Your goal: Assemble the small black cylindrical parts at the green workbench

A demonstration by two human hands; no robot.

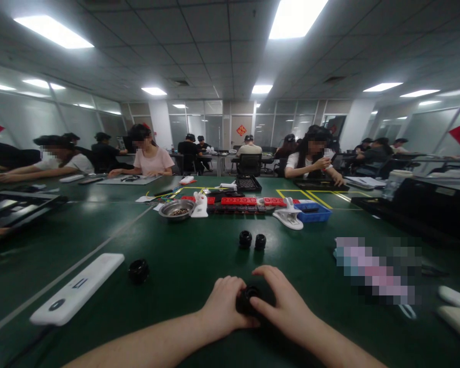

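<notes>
Near the front of the green table, a black round hollow part [248,298] sits between my two hands. My left hand [223,305] is closed around its left side, the thumb low in front. My right hand [281,301] has thumb and index finger apart; the thumb touches the part's right rim, and the index finger arches above it. The hands hide much of the part. Two similar black parts, one [245,239] beside another [260,242], stand upright beyond my hands. A further black ring-like part [138,271] lies to the left.
A white power strip [78,289] lies at left, a blurred pinkish item [375,268] at right. Farther back are a metal bowl [168,215], red bins [238,201], white clamps [289,217] and a blue tray [313,211]. Several people sit around the tables.
</notes>
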